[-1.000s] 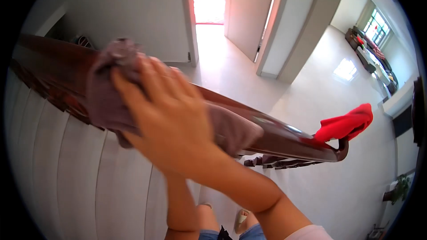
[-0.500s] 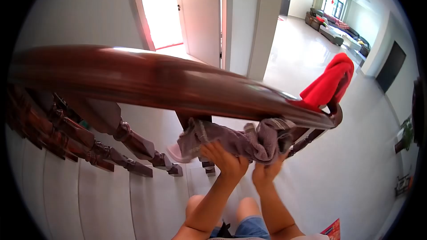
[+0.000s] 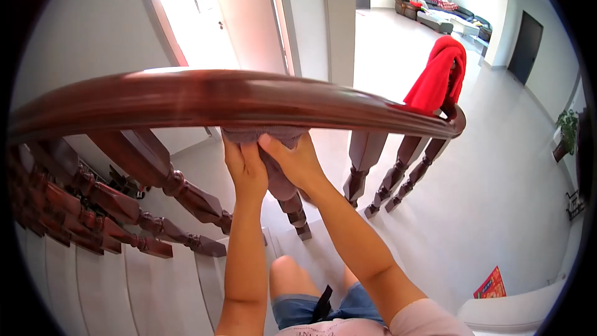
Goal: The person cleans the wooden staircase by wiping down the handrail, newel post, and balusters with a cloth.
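A dark red wooden handrail (image 3: 205, 101) curves across the view above several turned balusters (image 3: 364, 158). Just beneath the rail, my left hand (image 3: 245, 163) is closed on a greyish-purple cloth (image 3: 278, 177) wrapped round the top of one baluster. My right hand (image 3: 297, 160) grips the same cloth from the other side, thumb near the left hand. Part of the cloth hangs down along that baluster. The fingertips of both hands are hidden behind cloth and wood. A red cloth (image 3: 435, 78) is draped over the curled right end of the handrail.
Pale stair steps (image 3: 102, 283) lie at the lower left. An open door (image 3: 245, 15) stands beyond the rail. Farther off are a sofa (image 3: 435, 22) and a dark door (image 3: 525, 46). A potted plant (image 3: 566, 130) stands at the right.
Both hands and the purple cloth have moved from the top of the handrail to below it, then leftward to a baluster. The view has shifted, showing more balusters.
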Available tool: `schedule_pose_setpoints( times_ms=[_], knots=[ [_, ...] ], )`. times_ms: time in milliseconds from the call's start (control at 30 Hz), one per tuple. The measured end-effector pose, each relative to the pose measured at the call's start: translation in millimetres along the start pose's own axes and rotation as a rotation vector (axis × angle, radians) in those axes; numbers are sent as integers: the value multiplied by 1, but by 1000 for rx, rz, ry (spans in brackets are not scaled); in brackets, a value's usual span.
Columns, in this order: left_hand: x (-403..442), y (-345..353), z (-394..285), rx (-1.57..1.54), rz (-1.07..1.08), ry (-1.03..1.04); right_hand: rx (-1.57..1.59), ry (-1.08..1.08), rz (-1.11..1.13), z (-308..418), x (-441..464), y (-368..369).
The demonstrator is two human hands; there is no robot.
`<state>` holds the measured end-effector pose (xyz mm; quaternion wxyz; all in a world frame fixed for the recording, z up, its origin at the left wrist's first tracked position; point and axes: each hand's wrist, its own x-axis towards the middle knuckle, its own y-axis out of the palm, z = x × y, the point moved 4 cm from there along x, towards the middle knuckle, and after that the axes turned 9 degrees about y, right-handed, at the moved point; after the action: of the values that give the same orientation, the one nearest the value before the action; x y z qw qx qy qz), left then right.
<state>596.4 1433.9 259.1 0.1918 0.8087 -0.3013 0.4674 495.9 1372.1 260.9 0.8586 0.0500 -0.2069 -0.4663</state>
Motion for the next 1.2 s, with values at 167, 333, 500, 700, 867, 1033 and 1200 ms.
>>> schedule_pose_setpoints(
  times_ms=[167, 333, 500, 700, 867, 1033, 1200],
  knots=[
    [-32, 4, 4, 65, 13, 16, -140, -55, -40, -16, -9, -1],
    [-93, 5, 39, 33, 20, -110, -77, -19, -24, -71, -31, -19],
    [-180, -4, 85, 49, 160, -188, -317, -56, -194, -180, -83, -42],
    [-197, -16, 92, 23, 260, -283, -646, -389, -14, -141, -63, -47],
    [-154, -10, 80, -16, 241, -248, -162, 531, 431, -98, -15, -44],
    [-165, -2, 81, 94, 224, -144, 216, 335, 498, -127, 6, -39],
    [-169, -2, 101, 68, 175, -296, -231, -341, -300, -120, -32, -2]
  ],
)
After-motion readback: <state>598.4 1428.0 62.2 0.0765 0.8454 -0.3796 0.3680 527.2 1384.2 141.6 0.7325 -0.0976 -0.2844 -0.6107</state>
